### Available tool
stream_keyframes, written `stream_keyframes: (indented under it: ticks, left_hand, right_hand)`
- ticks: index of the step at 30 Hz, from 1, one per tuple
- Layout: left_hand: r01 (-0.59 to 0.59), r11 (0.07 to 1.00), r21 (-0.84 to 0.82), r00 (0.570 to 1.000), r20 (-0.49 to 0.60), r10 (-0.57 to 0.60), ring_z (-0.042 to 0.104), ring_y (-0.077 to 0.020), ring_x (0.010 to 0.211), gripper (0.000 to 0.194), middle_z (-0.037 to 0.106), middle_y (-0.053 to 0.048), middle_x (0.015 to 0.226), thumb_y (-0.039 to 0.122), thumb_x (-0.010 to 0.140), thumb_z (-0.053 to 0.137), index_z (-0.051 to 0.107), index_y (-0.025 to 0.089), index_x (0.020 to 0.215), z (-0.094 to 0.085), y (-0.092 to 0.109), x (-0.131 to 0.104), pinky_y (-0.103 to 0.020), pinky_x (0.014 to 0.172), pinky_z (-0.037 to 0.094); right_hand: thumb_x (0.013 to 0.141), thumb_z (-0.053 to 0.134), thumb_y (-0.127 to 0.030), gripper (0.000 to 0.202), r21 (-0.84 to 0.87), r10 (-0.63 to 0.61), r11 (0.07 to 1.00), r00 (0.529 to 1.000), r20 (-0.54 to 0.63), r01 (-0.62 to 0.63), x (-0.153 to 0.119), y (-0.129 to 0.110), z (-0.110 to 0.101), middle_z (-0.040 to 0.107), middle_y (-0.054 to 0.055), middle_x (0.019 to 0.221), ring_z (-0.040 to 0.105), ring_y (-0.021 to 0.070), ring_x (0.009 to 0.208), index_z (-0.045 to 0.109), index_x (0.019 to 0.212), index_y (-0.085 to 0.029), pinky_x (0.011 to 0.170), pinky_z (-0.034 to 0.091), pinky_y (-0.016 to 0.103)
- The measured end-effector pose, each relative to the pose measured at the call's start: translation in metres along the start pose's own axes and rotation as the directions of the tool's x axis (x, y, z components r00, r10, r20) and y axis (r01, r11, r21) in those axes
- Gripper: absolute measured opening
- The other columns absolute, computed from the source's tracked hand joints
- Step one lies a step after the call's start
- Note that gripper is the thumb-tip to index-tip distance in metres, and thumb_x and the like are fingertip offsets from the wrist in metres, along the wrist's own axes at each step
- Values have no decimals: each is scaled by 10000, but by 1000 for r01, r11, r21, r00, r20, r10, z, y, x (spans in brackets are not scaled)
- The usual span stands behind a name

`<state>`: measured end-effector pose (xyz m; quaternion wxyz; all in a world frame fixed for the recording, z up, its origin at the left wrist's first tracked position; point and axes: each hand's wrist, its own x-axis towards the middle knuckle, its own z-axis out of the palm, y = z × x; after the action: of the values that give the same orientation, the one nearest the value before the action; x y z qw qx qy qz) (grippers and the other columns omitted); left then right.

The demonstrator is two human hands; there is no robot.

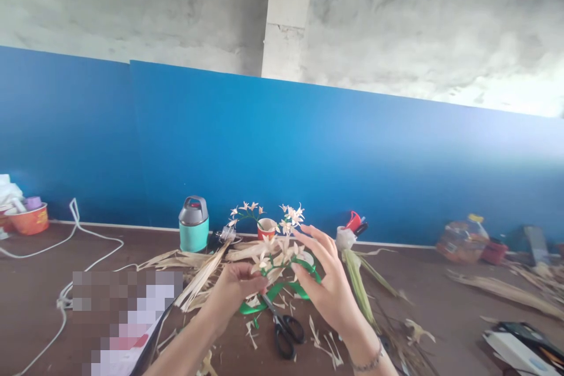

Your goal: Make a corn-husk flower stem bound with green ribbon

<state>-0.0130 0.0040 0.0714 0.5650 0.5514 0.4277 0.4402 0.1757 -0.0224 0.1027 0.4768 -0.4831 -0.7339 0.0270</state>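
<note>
My left hand (238, 285) pinches the green stem of a spray of pale husk-like flowers (284, 254) at its lower left end. Beside the spray on the right is my right hand (324, 276), fingers apart, its thumb and fingertips close to the petals; whether they touch is unclear. Green ribbon-like tape (275, 291) curves below the flowers. Black-handled scissors (286, 329) lie under the hands, with pale scraps around them. Just behind, more small pale flowers (251, 207) on a green stem arch near a red-and-white paper cup (266, 228).
Dried husks (207, 276) spread across the brown table. A turquoise flask (194, 226) stands at the back, before a blue partition (282, 147). White cord (94, 264) runs along the left. Green-yellow stalks (359, 288) and a white-and-black device (520, 346) lie to the right.
</note>
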Motion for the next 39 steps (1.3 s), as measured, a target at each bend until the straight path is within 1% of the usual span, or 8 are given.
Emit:
stream_keyframes:
  ticks: [3, 9, 13, 17, 20, 27, 31, 39]
  left_hand:
    - [47, 982, -186, 998, -40, -55, 498, -165, 672, 272, 616, 11, 568, 358, 607, 730, 558, 192, 479, -3, -2, 3, -285, 718, 327]
    - [98, 824, -558, 990, -32, -140, 505, -165, 762, 234, 637, 0, 717, 327, 562, 796, 605, 196, 592, -10, -13, 13, -280, 737, 327]
    - [119, 772, -625, 986, -16, -165, 518, -185, 905, 218, 658, -20, 940, 313, 581, 792, 637, 196, 679, -9, -16, 13, -298, 806, 336]
    - [98, 776, -624, 990, -16, -138, 549, -200, 901, 233, 651, -36, 927, 317, 581, 796, 616, 178, 635, -6, -15, 10, -289, 762, 374]
    - [89, 793, -603, 994, 6, -108, 578, -197, 815, 240, 637, -34, 810, 339, 588, 791, 623, 172, 629, -4, -14, 8, -279, 692, 400]
    - [63, 801, -595, 998, 22, -62, 533, -146, 687, 300, 598, -18, 781, 391, 518, 818, 622, 176, 587, -1, -11, 6, -258, 594, 404]
    - [95, 787, -609, 994, 102, -41, 475, -122, 582, 298, 552, 1, 726, 421, 572, 782, 617, 181, 637, 3, -14, 5, -246, 479, 348]
    - [59, 769, -636, 997, 75, -14, 432, -79, 530, 314, 523, 20, 717, 371, 563, 804, 587, 152, 622, 7, -15, 5, -225, 473, 331]
  right_hand:
    - [831, 525, -222, 429, 50, 6, 999, 995, -101, -1, 0, 1, -1, 480, 80, 1301, 419, 261, 1234, 494, 1253, -291, 971, 415, 433]
    - [829, 536, -283, 222, 172, 154, 978, 964, -216, -117, 1, 4, 10, 627, 102, 1056, 568, 249, 1013, 632, 1016, -213, 839, 480, 376]
    - [841, 524, -360, 248, 299, 271, 912, 960, 74, -281, -2, -1, 27, 684, 87, 840, 610, 226, 821, 680, 832, -167, 729, 477, 319]
    - [774, 618, -371, 248, 474, 263, 727, 840, 475, -496, -10, -10, 48, 712, 58, 759, 634, 191, 723, 714, 808, -145, 660, 481, 261]
    - [693, 692, -307, 195, 498, 295, 626, 774, 561, -600, -15, -14, 57, 686, 27, 601, 615, 155, 578, 724, 780, -136, 588, 473, 236]
    - [693, 656, -236, 135, 526, 340, 655, 833, 437, -543, -15, -19, 58, 663, 20, 516, 594, 153, 512, 748, 632, -159, 539, 465, 233]
    - [688, 658, -237, 130, 519, 363, 664, 839, 405, -538, -15, -21, 59, 679, 26, 536, 612, 167, 526, 766, 671, -166, 535, 477, 237]
    - [703, 635, -203, 142, 526, 370, 674, 854, 366, -518, -14, -23, 59, 694, 38, 554, 631, 173, 546, 770, 677, -164, 544, 479, 230]
